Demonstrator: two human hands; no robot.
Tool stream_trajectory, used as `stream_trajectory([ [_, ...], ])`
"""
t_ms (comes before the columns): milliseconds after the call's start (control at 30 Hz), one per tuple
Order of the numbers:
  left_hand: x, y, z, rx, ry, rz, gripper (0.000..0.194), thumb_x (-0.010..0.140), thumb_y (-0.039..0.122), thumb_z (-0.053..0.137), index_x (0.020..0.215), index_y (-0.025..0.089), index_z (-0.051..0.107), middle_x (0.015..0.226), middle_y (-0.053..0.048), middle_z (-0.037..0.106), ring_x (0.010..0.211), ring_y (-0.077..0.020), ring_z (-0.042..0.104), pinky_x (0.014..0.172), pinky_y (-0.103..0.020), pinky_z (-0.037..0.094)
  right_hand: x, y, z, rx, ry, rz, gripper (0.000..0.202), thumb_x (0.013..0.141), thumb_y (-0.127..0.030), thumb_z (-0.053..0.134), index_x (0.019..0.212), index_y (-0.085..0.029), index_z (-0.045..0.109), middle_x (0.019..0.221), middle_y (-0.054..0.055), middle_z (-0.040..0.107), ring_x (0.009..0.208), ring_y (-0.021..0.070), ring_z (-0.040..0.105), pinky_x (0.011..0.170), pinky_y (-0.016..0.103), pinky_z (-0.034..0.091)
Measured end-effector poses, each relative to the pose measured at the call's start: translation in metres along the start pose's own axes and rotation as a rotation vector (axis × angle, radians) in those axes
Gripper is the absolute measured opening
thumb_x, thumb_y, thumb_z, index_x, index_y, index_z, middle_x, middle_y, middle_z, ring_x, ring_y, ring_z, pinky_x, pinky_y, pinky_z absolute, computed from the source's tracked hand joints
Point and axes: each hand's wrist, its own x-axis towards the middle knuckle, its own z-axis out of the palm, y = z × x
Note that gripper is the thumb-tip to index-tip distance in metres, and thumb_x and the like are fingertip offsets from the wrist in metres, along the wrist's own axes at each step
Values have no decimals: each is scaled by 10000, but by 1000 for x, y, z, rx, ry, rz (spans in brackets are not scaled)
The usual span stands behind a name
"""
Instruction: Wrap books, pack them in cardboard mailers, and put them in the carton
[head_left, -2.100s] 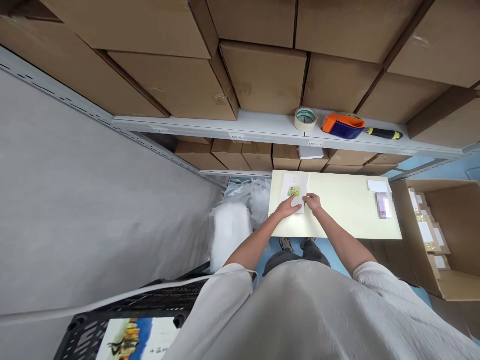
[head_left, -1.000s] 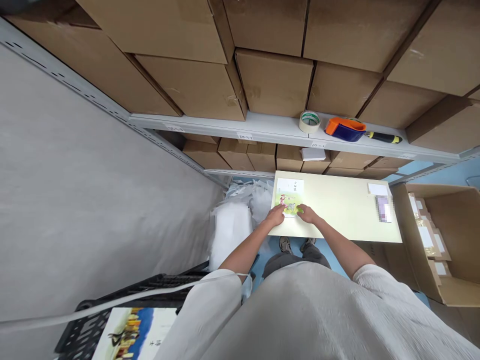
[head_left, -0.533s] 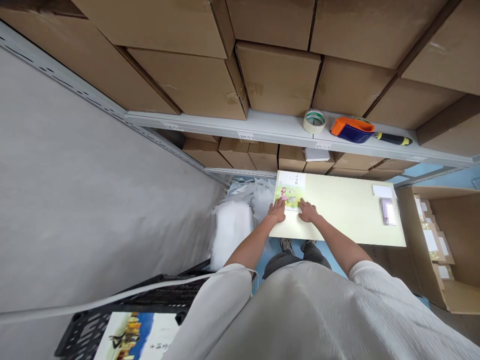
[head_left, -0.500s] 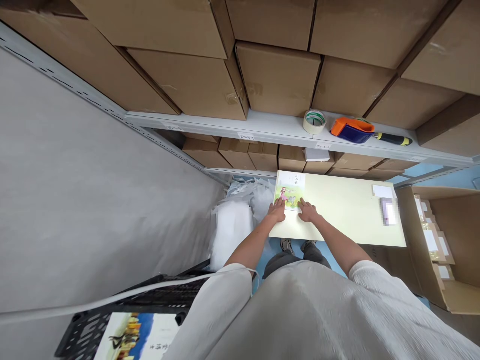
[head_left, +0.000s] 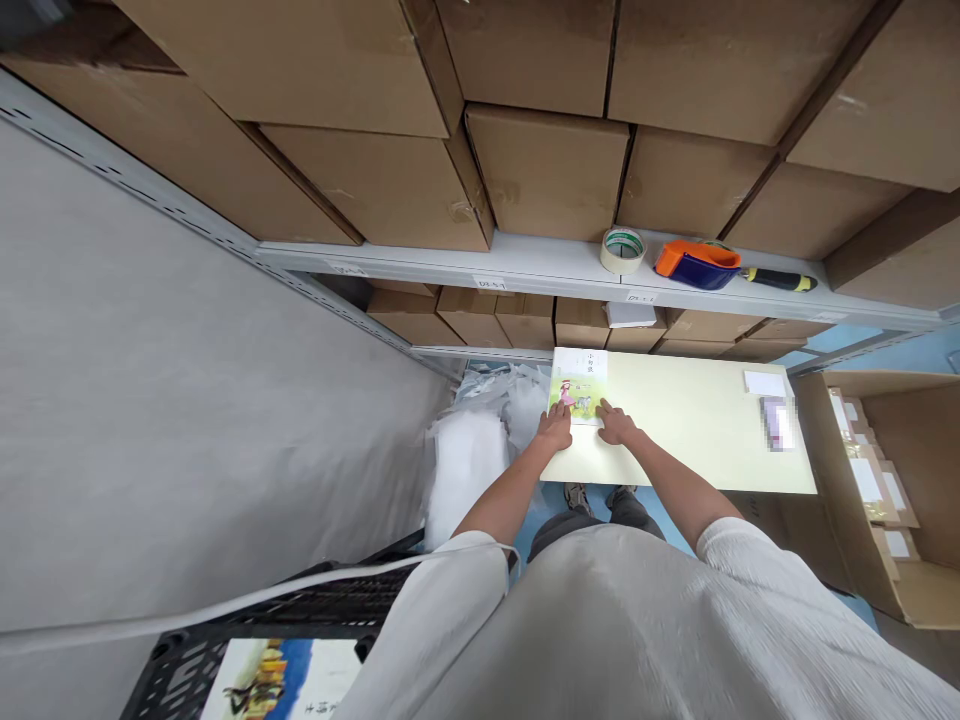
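A thin picture book (head_left: 581, 379) with a girl in pink on its cover lies flat at the left end of the pale yellow table (head_left: 694, 430). My left hand (head_left: 556, 427) rests on the book's lower left corner, its fingers spread. At the lower right edge of the book, my right hand (head_left: 615, 423) touches it with fingers apart. Neither hand is wrapped round anything. Toward the table's right end lie a white slip (head_left: 765, 384) and a blurred, pixelated item (head_left: 778, 424).
Behind the table, a shelf (head_left: 525, 262) holds cardboard boxes, a tape roll (head_left: 622, 250), an orange and blue tape dispenser (head_left: 697, 265) and a black-yellow tool (head_left: 780, 279). An open carton (head_left: 926, 480) stands right; white wrapping (head_left: 466, 470) and a black crate (head_left: 180, 665) are left.
The view has shifted slightly, so the shelf appears a little lower. Both hands remain at the book in nearly the same places.
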Motion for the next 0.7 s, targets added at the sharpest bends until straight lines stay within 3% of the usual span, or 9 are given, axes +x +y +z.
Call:
stream_trajectory([
  [167, -13, 10, -13, 1, 163, 93, 808, 899, 190, 574, 1685, 221, 387, 1821, -142, 255, 1699, -346, 195, 1377, -548, 175, -28, 5, -7, 34, 212, -89, 643, 970, -259, 585, 1611, -272, 532, 1843, 51, 196, 1562, 400, 379, 1227, 567, 402],
  [333, -21, 40, -26, -47, 178, 207, 702, 952, 186, 530, 1649, 154, 457, 1785, -147, 347, 1680, -288, 274, 1374, -438, 251, -76, 52, -34, 168, 441, -55, 574, 1001, -282, 529, 1569, -209, 579, 1791, 101, 330, 1526, 356, 446, 1250, 516, 387],
  [467, -23, 76, -33, -79, 208, 304, 633, 987, 189, 509, 1621, 181, 498, 1743, -120, 435, 1653, -245, 339, 1370, -426, 277, -114, 109, -82, 259, 692, -26, 548, 972, -273, 533, 1506, -198, 627, 1679, 141, 485, 1514, 350, 458, 1285, 525, 347],
  [567, -21, 105, -36, -117, 249, 377, 586, 997, 196, 521, 1582, 188, 547, 1696, -115, 500, 1612, -246, 412, 1366, -407, 297, -135, 146, -131, 247, 897, -58, 506, 990, -286, 494, 1453, -154, 651, 1581, 178, 553, 1470, 344, 492, 1276, 482, 365],
  [700, -15, 143, -31, -181, 297, 431, 531, 1004, 198, 522, 1529, 174, 594, 1633, -124, 562, 1557, -254, 485, 1349, -417, 340, -151, 181, -202, 157, 1078, -46, 466, 992, -278, 477, 1401, -160, 668, 1475, 193, 620, 1378, 364, 539, 1213, 511, 412],
])
